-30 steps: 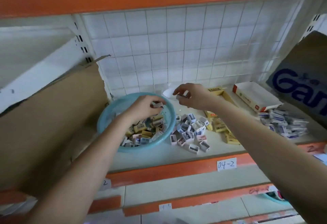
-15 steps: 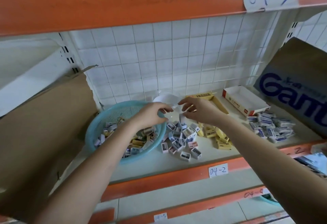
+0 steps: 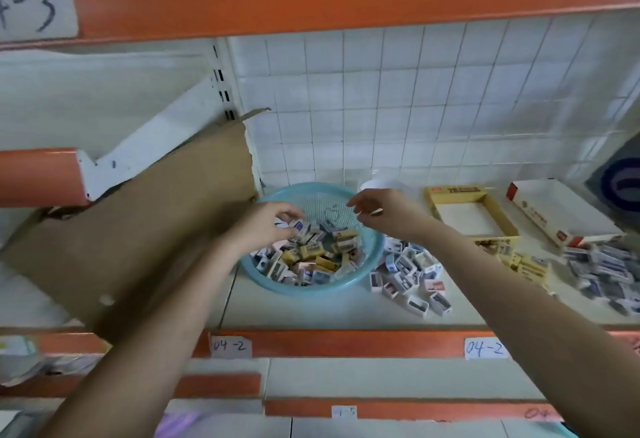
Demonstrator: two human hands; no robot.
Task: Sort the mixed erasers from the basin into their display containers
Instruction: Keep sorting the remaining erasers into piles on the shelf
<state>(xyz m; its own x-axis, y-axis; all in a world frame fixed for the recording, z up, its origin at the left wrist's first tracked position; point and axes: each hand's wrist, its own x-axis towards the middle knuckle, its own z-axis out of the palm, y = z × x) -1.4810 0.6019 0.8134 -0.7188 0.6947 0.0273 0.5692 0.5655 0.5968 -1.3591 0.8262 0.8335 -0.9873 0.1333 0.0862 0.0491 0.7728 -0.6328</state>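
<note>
Reaching into the teal basin (image 3: 311, 291) from the head view, the left hand (image 3: 266, 226) sits over its left side. Its fingers (image 3: 285, 209) and thumb curl round a blue-and-white eraser (image 3: 298, 225) on top of the heap. The right hand (image 3: 381, 209) hovers over the basin's far right rim, fingers loosely bent, pinching a small white eraser (image 3: 376, 211) between thumb and fingertip. The mixed erasers (image 3: 313, 255), yellow and white-sleeved, fill the near half of the basin, which stands on the shelf (image 3: 294, 313).

Just beside the basin on the right lies a pile of white-sleeved erasers (image 3: 412, 273). Farther right are a heap of yellow erasers (image 3: 526, 264) and a heap of blue-and-white ones (image 3: 602, 266). Behind these stand a yellow display box (image 3: 453, 190), open, and a white-and-red box (image 3: 561, 217) next to it. A white cup (image 3: 377, 182) shows behind the right hand, against the tiled wall. A sheet of cardboard (image 3: 138, 229) leans left of the basin. The shelf edge carries labels reading "04-2" (image 3: 483, 347).
</note>
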